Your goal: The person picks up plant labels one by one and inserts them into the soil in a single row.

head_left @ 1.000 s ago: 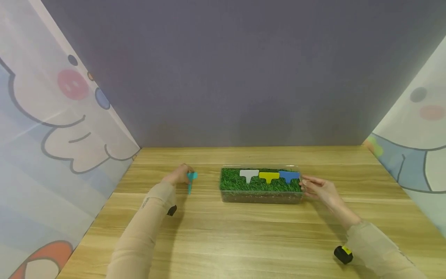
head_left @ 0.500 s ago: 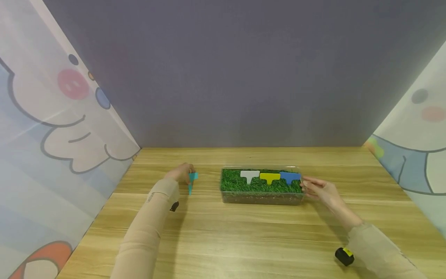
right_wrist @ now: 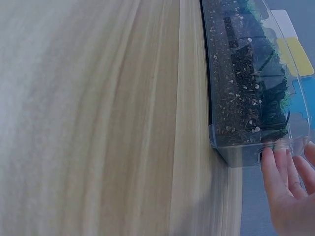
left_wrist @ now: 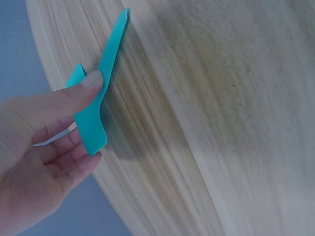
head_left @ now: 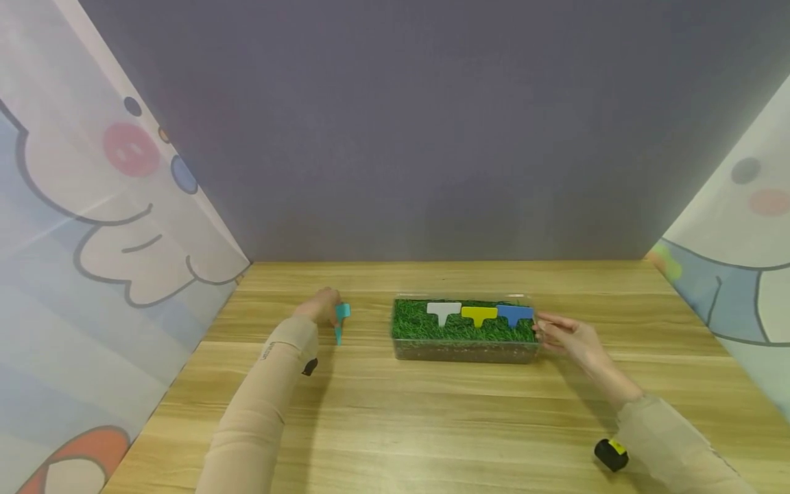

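Little has moved: the left hand (head_left: 321, 307) still pinches the teal tag (left_wrist: 101, 83), the right hand's (head_left: 570, 337) straight fingers steady the box (right_wrist: 246, 152) (planting pending).

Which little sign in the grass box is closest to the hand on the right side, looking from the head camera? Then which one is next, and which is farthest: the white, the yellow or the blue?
From the right hand:
1. Blue sign, at the box's right end, right beside the fingertips.
2. Yellow sign, in the middle.
3. White sign, toward the left, farthest away.
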The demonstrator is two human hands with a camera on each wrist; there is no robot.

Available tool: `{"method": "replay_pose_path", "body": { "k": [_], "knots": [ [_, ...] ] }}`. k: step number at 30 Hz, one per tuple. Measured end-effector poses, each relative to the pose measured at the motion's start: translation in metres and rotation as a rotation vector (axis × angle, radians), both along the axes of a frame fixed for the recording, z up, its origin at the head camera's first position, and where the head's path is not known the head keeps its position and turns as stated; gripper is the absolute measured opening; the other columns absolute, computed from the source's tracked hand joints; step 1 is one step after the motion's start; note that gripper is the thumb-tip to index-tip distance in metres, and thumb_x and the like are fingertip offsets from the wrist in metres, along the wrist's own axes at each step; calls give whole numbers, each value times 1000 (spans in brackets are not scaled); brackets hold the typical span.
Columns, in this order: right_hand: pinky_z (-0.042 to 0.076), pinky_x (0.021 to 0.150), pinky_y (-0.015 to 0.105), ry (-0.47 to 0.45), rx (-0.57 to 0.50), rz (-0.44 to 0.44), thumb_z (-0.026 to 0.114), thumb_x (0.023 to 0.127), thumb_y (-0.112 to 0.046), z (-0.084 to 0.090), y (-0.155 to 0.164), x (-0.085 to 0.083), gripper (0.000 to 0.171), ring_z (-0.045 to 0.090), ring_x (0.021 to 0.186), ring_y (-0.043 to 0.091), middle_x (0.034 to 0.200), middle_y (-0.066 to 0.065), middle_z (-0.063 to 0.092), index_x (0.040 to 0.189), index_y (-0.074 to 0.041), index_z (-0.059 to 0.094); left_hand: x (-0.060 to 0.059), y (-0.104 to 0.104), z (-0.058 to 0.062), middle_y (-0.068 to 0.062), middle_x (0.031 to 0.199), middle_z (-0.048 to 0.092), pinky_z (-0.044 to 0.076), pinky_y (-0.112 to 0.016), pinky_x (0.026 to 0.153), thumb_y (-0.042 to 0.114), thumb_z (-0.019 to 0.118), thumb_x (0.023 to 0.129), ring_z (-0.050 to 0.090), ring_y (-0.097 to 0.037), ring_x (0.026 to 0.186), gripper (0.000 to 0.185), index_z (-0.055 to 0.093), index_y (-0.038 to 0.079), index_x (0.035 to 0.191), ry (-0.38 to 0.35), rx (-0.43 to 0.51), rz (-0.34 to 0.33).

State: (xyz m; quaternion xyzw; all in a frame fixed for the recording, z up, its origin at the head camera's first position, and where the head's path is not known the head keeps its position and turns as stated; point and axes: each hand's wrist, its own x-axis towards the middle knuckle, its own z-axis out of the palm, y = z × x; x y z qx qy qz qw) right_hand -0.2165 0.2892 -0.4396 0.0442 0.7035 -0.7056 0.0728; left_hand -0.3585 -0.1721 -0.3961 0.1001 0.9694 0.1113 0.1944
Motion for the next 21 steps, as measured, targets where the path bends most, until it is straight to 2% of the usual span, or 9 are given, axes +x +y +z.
{"method": "replay_pose_path", "body": {
  "k": [4, 8, 11, 13, 16, 19, 21],
  "knots": [
    [50, 75, 25, -16, -14, -7, 65, 79, -33, -1, 1, 0, 35, 62, 84, 5, 92, -10, 65, 112, -25, 59, 2, 0, 0, -13, 101, 53, 47, -36, 77, -1, 75, 65, 50, -25, 89, 44, 52, -3, 102, -14, 47, 5],
    [50, 77, 27, 8, 41, -2, 60, 84, -29, 9, -4, 5, 53, 61, 86, 4, 95, -9, 64, 128, -5, 45, 6, -1, 1, -13, 100, 53, 46, -36, 78, -4, 73, 66, 50, -25, 89, 43, 50, -2, 102, -28, 108, 33],
    [50, 77, 27, 15, 54, 5, 58, 86, -26, 14, -7, 8, 54, 60, 86, 3, 96, -8, 64, 130, 1, 40, 7, -4, 0, -13, 99, 53, 46, -36, 77, -4, 72, 66, 49, -25, 88, 43, 49, -2, 102, -33, 127, 45],
    [50, 77, 26, 3, 34, 15, 60, 85, -27, 11, -5, 6, 46, 60, 85, 3, 96, -8, 64, 126, -9, 49, 7, -6, 0, -13, 100, 52, 46, -36, 77, -3, 72, 66, 49, -26, 88, 43, 49, -3, 102, -33, 126, 47],
    [50, 77, 25, -9, -5, 19, 63, 81, -31, 3, 0, 1, 40, 61, 86, 3, 96, -8, 65, 119, -19, 56, 5, -7, 1, -15, 100, 54, 46, -38, 79, -3, 72, 67, 51, -29, 90, 41, 51, -6, 102, -6, 111, 4],
    [50, 77, 26, -3, -14, 19, 67, 76, -38, -6, 5, -3, 48, 61, 87, 4, 96, -8, 65, 120, -20, 55, 2, -8, 3, -19, 99, 56, 47, -40, 82, -4, 70, 69, 53, -33, 92, 33, 56, -9, 98, 29, 131, -41],
    [50, 77, 27, -10, -7, 11, 67, 76, -39, -5, 4, -3, 49, 61, 87, 3, 96, -9, 65, 120, -20, 55, 2, -10, 6, -20, 96, 58, 48, -41, 80, -5, 68, 70, 54, -33, 90, 26, 59, -10, 94, 48, 166, -67]
  ]
}}
